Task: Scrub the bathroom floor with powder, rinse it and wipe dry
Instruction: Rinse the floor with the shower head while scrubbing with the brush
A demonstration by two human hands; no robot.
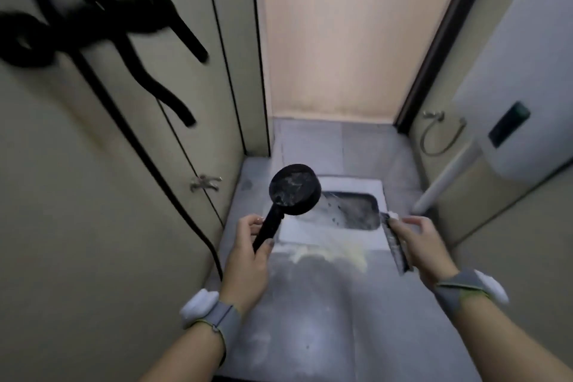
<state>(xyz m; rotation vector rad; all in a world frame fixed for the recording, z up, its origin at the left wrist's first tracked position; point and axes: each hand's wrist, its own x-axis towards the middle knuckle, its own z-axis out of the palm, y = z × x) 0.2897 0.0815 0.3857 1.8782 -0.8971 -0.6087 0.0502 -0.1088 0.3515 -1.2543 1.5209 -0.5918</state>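
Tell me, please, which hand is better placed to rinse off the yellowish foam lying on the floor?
Left. The left hand already grips the black shower head, which is spraying just beyond the foam. The right hand holds a brush.

A pale wooden door (356, 40) stands shut at the far end, framed in dark trim. A white water heater (521, 96) with a dark panel hangs on the right wall, above a white pipe (446, 180). A metal tap (204, 183) sits low on the left wall; a second tap (434, 116) with a looped hose sits by the door.
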